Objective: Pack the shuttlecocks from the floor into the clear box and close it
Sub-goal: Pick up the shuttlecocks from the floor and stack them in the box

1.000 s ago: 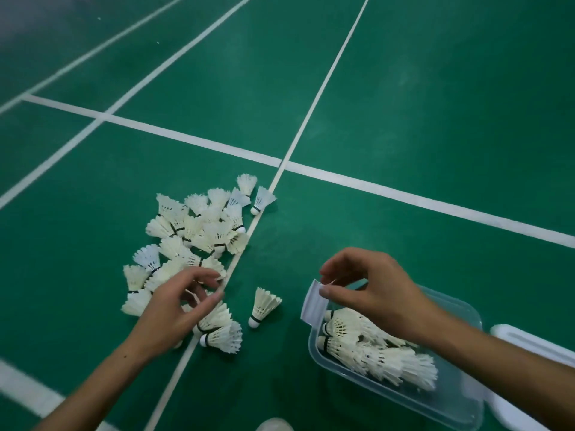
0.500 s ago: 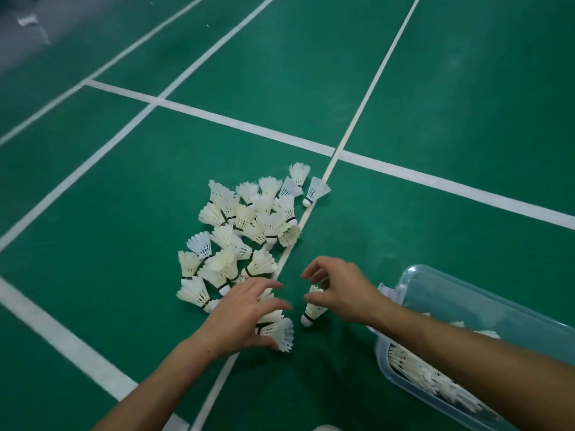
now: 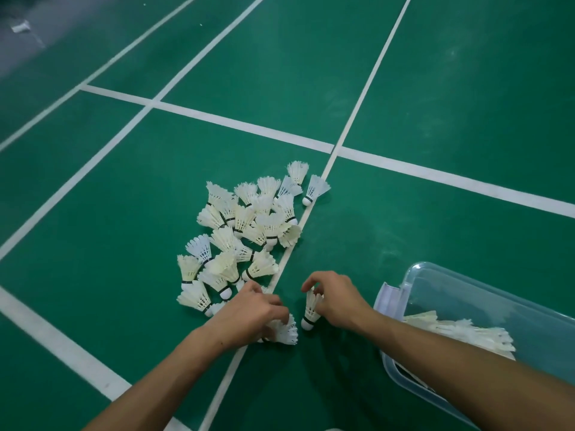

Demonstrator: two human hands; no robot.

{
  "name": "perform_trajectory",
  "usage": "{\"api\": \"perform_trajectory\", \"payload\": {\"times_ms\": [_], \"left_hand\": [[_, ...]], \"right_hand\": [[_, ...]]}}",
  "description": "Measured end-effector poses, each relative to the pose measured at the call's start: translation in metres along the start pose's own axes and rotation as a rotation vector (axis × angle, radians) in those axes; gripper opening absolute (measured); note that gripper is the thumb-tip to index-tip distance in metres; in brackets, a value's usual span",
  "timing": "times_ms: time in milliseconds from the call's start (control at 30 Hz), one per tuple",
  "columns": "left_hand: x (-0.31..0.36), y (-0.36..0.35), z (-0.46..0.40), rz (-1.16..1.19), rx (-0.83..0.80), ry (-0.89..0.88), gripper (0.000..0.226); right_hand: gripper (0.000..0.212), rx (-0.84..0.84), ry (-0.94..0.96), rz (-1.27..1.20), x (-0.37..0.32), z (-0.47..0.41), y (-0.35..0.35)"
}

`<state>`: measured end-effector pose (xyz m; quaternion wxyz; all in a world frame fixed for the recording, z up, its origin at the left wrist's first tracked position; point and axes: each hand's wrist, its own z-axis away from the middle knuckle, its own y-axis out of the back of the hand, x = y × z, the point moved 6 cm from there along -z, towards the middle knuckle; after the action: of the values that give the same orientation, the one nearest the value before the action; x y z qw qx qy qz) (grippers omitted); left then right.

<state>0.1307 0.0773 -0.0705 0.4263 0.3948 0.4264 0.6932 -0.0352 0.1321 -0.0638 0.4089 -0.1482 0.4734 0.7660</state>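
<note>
White shuttlecock point(image 3: 310, 309) btwn R fingers point(image 3: 311, 283)

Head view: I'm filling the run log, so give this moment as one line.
left hand grips floor shuttlecock | right hand pinches lone shuttlecock | clear box open, partly filled

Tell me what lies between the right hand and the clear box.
Only bare green floor separates the right hand from the clear box, as the head view shows.
</note>
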Motion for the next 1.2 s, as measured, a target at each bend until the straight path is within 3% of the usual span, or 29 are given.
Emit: {"api": "perform_trajectory", "payload": {"times_ms": [167, 367, 633, 767, 967, 1200], "left_hand": [[0.0, 0.019, 0.003, 0.211, 0.13, 0.011, 0.015], [0.026, 0.087, -0.001, 0.461, 0.386, 0.037, 0.016], [0.098, 0.172, -0.048, 0.555, 0.576, -0.032, 0.019], [0.126, 0.181, -0.078, 0.502, 0.621, -0.066, 0.02], [0.138, 0.185, -0.101, 0.496, 0.641, -0.024, 0.018], [0.143, 0.182, -0.095, 0.469, 0.686, 0.016, 0.016]], "right_hand": [[0.045, 0.07, 0.123, -0.021, -0.018, 0.025, 0.042], [0.034, 0.211, 0.256, -0.139, -0.024, 0.089, 0.139], [0.035, 0.519, 0.186, -0.4, 0.055, 0.193, 0.226], [0.036, 0.619, 0.092, -0.462, 0.116, 0.223, 0.216], [0.036, 0.575, 0.024, -0.458, 0.162, 0.21, 0.156], [0.033, 0.477, 0.064, -0.127, 0.163, 0.175, 0.097]]}}
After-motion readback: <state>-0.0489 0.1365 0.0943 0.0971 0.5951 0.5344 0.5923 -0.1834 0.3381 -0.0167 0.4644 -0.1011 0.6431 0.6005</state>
